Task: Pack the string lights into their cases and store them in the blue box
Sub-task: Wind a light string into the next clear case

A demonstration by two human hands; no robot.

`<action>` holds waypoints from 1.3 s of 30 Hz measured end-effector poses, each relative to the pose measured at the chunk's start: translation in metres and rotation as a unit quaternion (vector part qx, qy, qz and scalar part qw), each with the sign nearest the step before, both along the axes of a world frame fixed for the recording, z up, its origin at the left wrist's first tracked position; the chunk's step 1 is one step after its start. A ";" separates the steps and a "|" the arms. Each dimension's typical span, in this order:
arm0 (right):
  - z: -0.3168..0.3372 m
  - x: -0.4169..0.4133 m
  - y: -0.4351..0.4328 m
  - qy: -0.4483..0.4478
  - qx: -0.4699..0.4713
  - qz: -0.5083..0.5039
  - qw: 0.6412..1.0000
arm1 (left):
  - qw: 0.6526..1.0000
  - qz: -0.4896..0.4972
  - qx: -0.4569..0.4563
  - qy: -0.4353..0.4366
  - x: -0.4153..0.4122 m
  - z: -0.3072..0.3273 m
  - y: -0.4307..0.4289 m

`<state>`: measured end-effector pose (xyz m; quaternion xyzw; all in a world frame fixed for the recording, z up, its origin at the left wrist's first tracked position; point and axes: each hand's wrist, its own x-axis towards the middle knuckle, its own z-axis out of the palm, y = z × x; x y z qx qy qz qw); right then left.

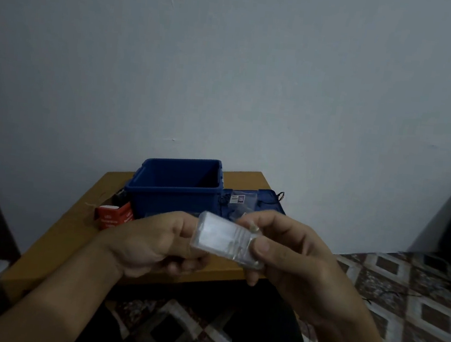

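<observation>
The blue box (177,186) stands open on the wooden table (64,239), just beyond the left hand (154,244). Only its dark inner walls show. Its blue lid (267,202) lies flat beyond the right hand (295,259), beside the box. A small clear packet (240,200) with a white label rests on the lid, but the print on the label is too small to read.

Between the two hands is a clear plastic case (225,239), lifted off the table and tilted. Its inside looks whitish and blurred, so I cannot tell what it contains.

A red carton (114,214) lies on the table beyond and to the left of the left hand, against the box's near corner. White writing on it starts with "LED", and the rest is unclear.

The left hand grips the case's left end, with its fingers curled underneath. The right hand pinches the right end, thumb on the near face and forefinger on the far edge.
</observation>
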<state>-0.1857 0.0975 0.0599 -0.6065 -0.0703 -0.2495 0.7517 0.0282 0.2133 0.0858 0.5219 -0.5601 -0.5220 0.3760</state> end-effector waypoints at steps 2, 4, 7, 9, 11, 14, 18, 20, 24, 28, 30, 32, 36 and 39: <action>0.001 -0.002 0.002 0.019 -0.018 0.015 1.000 | 0.998 -0.018 0.008 -0.053 0.000 0.008 -0.004; 0.001 -0.003 0.002 0.040 -0.046 0.007 0.998 | 0.996 -0.038 0.024 -0.082 0.000 0.020 -0.007; 0.002 -0.004 0.001 0.077 -0.116 -0.039 0.990 | 0.986 -0.028 0.051 -0.154 -0.004 0.041 -0.011; 0.003 -0.004 0.002 0.099 -0.157 -0.068 0.980 | 0.973 -0.013 0.066 -0.220 -0.009 0.053 -0.014; 0.005 -0.005 0.003 0.116 -0.188 -0.092 0.971 | 0.959 0.021 0.074 -0.274 -0.016 0.062 -0.016; 0.006 -0.006 0.004 0.135 -0.236 -0.150 0.951 | 0.948 0.083 0.045 -0.305 -0.025 0.071 -0.016; 0.006 -0.007 0.005 0.142 -0.286 -0.227 0.920 | 0.928 0.144 -0.023 -0.342 -0.034 0.076 -0.010; 0.006 -0.006 0.006 0.145 -0.306 -0.257 0.905 | 0.915 0.173 -0.054 -0.360 -0.038 0.075 -0.008; 0.004 -0.002 0.008 0.138 -0.346 -0.322 0.870 | 0.883 0.225 -0.108 -0.398 -0.043 0.068 -0.004; 0.002 0.004 0.009 0.110 -0.365 -0.387 0.839 | 0.894 0.265 -0.131 -0.336 -0.047 0.061 0.000; 0.000 0.007 0.009 0.087 -0.372 -0.421 0.823 | 0.901 0.281 -0.146 -0.295 -0.051 0.057 0.002; -0.002 0.009 0.008 0.068 -0.374 -0.448 0.810 | 0.906 0.295 -0.164 -0.257 -0.056 0.052 0.004; -0.003 0.011 0.008 0.041 -0.369 -0.484 0.793 | 0.922 0.317 -0.179 -0.135 -0.067 0.039 0.007; -0.003 0.011 0.008 0.032 -0.362 -0.497 0.788 | 0.928 0.329 -0.170 -0.048 -0.073 0.032 0.004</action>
